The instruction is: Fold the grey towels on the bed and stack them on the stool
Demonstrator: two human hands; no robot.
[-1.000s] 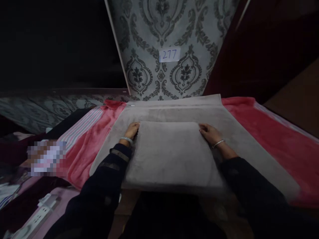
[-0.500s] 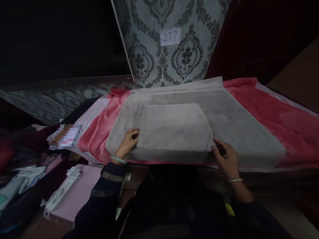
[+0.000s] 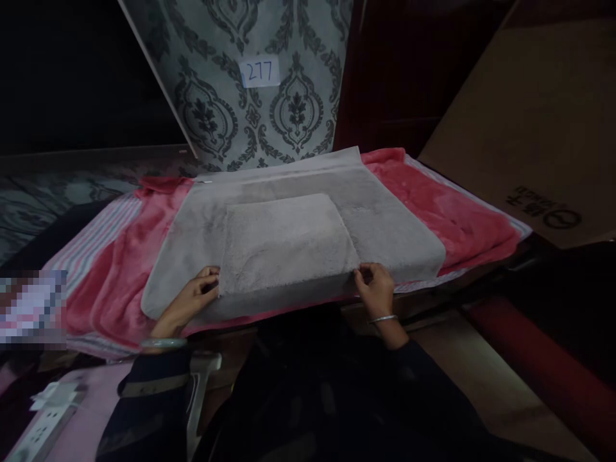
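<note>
A small fluffy grey towel (image 3: 289, 237) lies spread on a larger grey plush cloth (image 3: 394, 224). My left hand (image 3: 195, 295) pinches the towel's near left edge, thumb and fingers together. At the near right corner, my right hand (image 3: 378, 289) has its thumb and forefinger closed on the edge. Both hands are low over the front of the larger cloth. Beneath that cloth is a red plush blanket (image 3: 115, 256), showing at both sides.
A wall with patterned paper carries a paper sign (image 3: 260, 70) reading 277. A large cardboard box (image 3: 543, 128) leans at the right, and a dark screen (image 3: 81, 77) stands at the left. A white power strip (image 3: 45, 427) lies on a pink surface at the lower left.
The view has turned right, so the scene sits further left and more of the cardboard box shows. Both hands remain at the small towel's near edges; the towel looks little changed.
</note>
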